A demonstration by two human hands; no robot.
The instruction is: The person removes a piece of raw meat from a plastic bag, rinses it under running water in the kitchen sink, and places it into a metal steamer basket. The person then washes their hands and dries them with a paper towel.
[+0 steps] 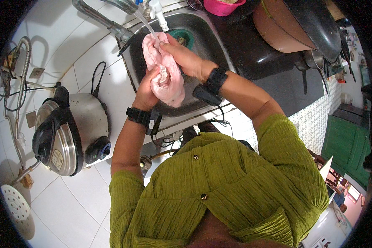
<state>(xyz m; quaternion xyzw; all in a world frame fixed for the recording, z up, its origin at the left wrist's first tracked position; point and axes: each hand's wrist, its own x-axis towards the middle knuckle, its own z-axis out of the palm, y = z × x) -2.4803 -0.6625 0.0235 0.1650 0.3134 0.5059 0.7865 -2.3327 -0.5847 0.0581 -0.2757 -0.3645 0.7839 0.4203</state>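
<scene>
Over a stainless steel sink [201, 34], both hands hold a soft, wet, pale pink piece [175, 80] with deep folds. It looks like raw animal stomach, though the picture does not fully settle it. My left hand [147, 88] grips its lower left side, the thumb pressed by a whitish, ragged opening. At the upper right, my right hand [186, 55] pinches it with the thumb on top; some fingers are hidden behind. Water runs from the metal faucet [124, 6] onto its upper end. Behind my right hand, a green plastic strainer [189, 37] with scraps in it sits in the sink.
A white plastic tap [157, 12] rises at the sink's back edge. Right of the sink, large pots [282, 28] stand on the black counter [251, 69], near a pink bowl [220, 7]. An electric pressure cooker [71, 130] stands left. Cables hang from black wrist devices [207, 94].
</scene>
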